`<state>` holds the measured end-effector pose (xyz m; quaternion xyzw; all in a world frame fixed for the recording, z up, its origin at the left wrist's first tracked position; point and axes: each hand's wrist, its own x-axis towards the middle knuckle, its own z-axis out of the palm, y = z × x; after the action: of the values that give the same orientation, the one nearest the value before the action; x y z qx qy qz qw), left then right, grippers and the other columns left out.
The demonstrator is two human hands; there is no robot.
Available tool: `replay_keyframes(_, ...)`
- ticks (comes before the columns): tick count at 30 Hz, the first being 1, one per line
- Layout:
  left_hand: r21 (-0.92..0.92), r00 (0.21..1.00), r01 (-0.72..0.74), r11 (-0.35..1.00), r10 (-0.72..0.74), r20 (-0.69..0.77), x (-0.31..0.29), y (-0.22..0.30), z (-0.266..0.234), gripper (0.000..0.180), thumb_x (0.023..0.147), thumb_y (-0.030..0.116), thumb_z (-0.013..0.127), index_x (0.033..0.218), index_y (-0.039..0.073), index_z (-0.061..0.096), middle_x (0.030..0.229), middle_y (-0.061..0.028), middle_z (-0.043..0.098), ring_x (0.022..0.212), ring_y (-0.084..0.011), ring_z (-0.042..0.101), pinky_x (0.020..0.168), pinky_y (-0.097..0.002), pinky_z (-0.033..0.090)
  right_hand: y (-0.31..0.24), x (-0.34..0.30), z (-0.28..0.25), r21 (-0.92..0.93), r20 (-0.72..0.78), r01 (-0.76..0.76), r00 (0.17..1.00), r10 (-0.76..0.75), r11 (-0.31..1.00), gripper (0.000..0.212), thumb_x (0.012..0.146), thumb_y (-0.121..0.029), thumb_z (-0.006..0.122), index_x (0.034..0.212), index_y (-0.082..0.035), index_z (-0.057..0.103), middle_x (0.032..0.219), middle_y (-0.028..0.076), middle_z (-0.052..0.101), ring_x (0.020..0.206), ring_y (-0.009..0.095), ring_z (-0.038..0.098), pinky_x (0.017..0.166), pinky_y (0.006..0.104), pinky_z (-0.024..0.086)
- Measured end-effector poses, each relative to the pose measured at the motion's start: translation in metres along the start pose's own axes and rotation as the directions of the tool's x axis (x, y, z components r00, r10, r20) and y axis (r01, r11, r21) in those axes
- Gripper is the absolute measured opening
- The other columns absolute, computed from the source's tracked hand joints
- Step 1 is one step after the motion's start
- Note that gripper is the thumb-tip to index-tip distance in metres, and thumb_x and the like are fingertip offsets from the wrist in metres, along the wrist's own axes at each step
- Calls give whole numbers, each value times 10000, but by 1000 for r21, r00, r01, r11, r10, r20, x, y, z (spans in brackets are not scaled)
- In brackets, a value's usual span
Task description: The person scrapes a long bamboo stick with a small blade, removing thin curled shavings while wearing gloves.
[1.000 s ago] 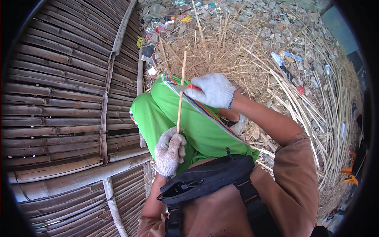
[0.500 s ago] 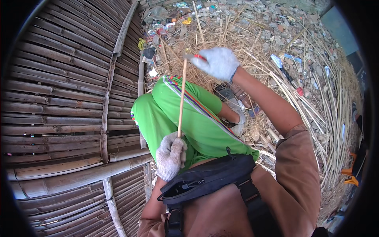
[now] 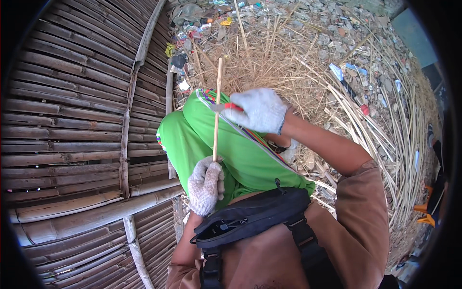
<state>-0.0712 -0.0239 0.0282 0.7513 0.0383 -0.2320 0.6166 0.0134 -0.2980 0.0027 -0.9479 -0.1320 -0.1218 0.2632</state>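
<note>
My left hand (image 3: 205, 187), in a soiled white knit glove, is closed round the lower end of a thin, pale bamboo stick (image 3: 217, 132). The stick points away from me, upright over my green trousers (image 3: 250, 144). In my gloved right hand (image 3: 260, 110) is a small knife (image 3: 233, 106) with a red handle. Its short blade lies against the stick about halfway along. Fingers of the right glove hide most of the handle.
A bamboo slat wall (image 3: 72, 120) runs along my left. Shavings (image 3: 269, 62) cover the ground ahead, with rubble and litter beyond. Long bamboo strips (image 3: 375, 139) lie to the right. A black bag (image 3: 252, 216) is strapped across my chest.
My right hand has drawn the knife toward me, from the stick's far tip to about its middle. The left hand has shifted slightly and still grips the stick.
</note>
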Motion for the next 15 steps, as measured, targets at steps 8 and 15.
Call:
replay_keyframes(8, 19, 1000, -18, 1000, 18, -2, -4, -6, 3, 323, 1156, 275, 572, 1295, -3, 659, 801, -4, 622, 498, -55, 525, 431, -237, 428, -1, 6, -12, -94, -23, -21, 1000, 19, 995, 749, 1040, -778, 451, 833, -107, 710, 726, 177, 728, 670, 403, 744, 618, 557, 588)
replay_keyframes(15, 70, 1000, 4, 998, -6, 26, -17, -7, 4, 320, 1154, 277, 574, 1288, -3, 652, 802, -10, 632, 514, -56, 540, 432, -236, 436, 120, 72, -67, -244, -178, -367, 927, 331, 898, 767, 1061, -771, 397, 864, -108, 730, 868, 203, 776, 835, 399, 776, 734, 555, 612)
